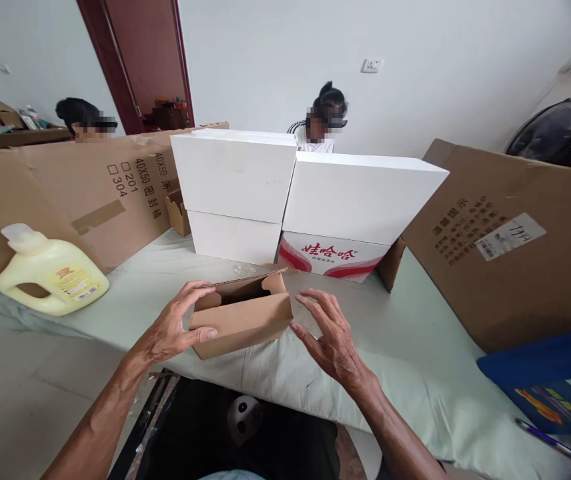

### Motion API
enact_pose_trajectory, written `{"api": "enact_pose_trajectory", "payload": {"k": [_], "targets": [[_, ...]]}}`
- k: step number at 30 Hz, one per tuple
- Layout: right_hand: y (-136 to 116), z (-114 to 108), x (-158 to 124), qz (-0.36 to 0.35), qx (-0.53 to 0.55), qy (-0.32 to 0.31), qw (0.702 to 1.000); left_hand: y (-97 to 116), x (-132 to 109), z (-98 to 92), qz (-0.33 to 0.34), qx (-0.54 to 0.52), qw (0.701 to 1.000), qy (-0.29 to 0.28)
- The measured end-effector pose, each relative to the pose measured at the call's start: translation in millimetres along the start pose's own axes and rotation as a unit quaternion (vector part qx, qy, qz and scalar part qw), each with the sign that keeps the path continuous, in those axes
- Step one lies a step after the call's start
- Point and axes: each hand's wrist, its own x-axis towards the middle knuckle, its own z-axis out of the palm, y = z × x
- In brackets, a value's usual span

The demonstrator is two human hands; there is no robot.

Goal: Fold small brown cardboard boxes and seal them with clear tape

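Observation:
A small brown cardboard box (245, 323) stands open at the top near the table's front edge, its inside dark. At its left end my left hand (178, 323) grips it, the thumb across the front wall and the fingers at the back corner. My right hand (328, 333) is open beside the box's right end, fingers spread and curved. Its thumb tip is very near the box corner; whether it touches I cannot tell.
White boxes (235, 177) and a red-and-white carton (333, 255) are stacked ahead. Large cardboard sheets (515, 247) flank the table (415, 320). A yellow jug (55, 273) lies left, a blue container (550, 380) and a purple pen-like tool (545, 437) right. Two people are behind.

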Motion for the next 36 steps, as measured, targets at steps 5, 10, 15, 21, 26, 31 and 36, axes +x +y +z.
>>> {"api": "enact_pose_trajectory", "payload": {"k": [5, 10, 15, 21, 26, 31, 36], "targets": [[-27.5, 6.4, 42.3, -0.076, 0.01, -0.117, 0.99, 2.3, -1.9, -7.8, -0.014, -0.036, 0.999, -0.013], [-28.0, 8.8, 51.4, -0.074, -0.01, -0.149, 0.986, 5.0, -1.8, -9.0, -0.026, -0.055, 0.998, -0.015], [-42.2, 8.0, 44.5, -0.104, -0.038, -0.083, 0.99, 4.4, 6.5, -9.7, -0.066, -0.075, 0.994, 0.044], [-61.4, 10.0, 29.6, -0.103, -0.009, -0.053, 0.993, -3.2, 13.4, -11.5, -0.13, -0.031, 0.989, 0.062], [-49.7, -5.3, 56.0, -0.085, 0.064, -0.195, 0.975, 1.9, 17.7, -14.4, -0.058, 0.036, 0.998, -0.01], [-46.9, -14.9, 86.2, -0.103, 0.026, -0.327, 0.939, 3.8, 21.9, -17.0, -0.039, 0.079, 0.993, -0.08], [-42.2, -14.0, 83.2, -0.119, -0.064, -0.276, 0.952, 1.9, 20.1, -14.7, -0.052, 0.104, 0.99, -0.083]]}}
